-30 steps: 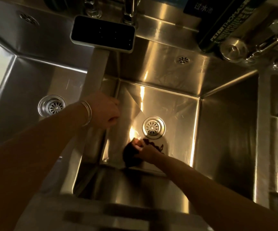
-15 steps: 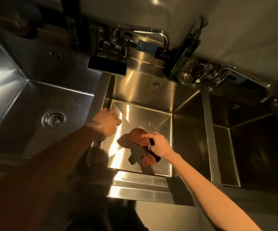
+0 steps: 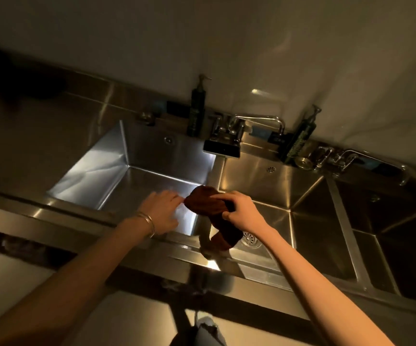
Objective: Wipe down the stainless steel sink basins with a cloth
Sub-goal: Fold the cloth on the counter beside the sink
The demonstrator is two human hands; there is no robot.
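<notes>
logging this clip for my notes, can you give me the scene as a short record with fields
setting: steel sink, left basin, middle basin, a third on the right
right hand: grips the bunched cloth above the divider between left and middle basins
left hand: fingers straight, tips at the cloth's edge; contact too blurred to tell
cloth: dark reddish-brown, lower end hanging near the middle drain
wiping: cloth appears lifted off the steel
back ledge: faucet, pump bottle
</notes>
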